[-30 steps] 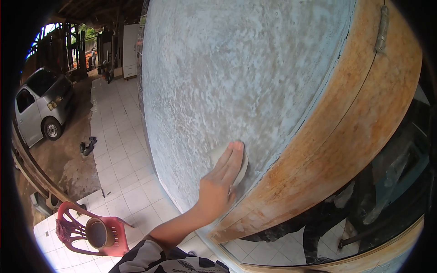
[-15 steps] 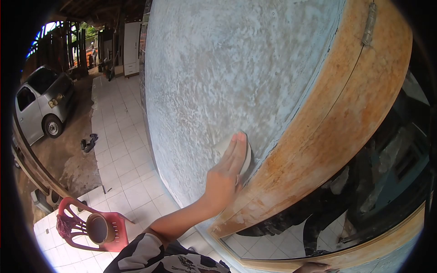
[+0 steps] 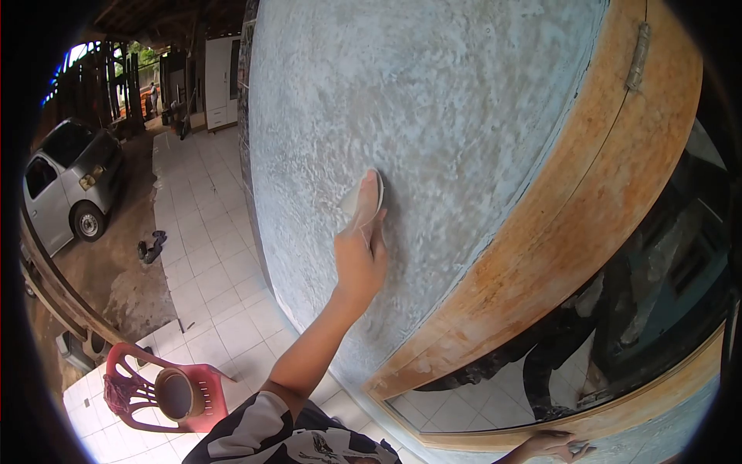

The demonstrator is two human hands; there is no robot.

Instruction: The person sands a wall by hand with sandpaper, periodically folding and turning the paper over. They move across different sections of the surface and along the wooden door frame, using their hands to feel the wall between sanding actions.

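Note:
My left hand (image 3: pixel 362 251) is pressed against the pale blue and grey mottled wall (image 3: pixel 440 85), its fingers closed on a pale, flat, rounded pad (image 3: pixel 352 203). The pad lies flat to the wall's surface, and most of it is under my fingers. At the bottom right, my right hand (image 3: pixel 550 446) is beside the lower edge of the wooden window frame (image 3: pixel 495 439). Its fingers are loosely bent and somewhat apart, with nothing plainly held in them.
A red plastic chair (image 3: pixel 205 379) stands on white floor tiles (image 3: pixel 224 267), with a brown-rimmed bucket (image 3: pixel 176 393) on its seat. Dark glass (image 3: pixel 572 348) fills the wooden frame at right. A silver van (image 3: pixel 66 182) and dark footwear (image 3: pixel 152 246) are at left; a person stands far off.
My left hand and the pad have moved up and left along the wall, away from the window frame. My right hand has come further into view at the bottom right.

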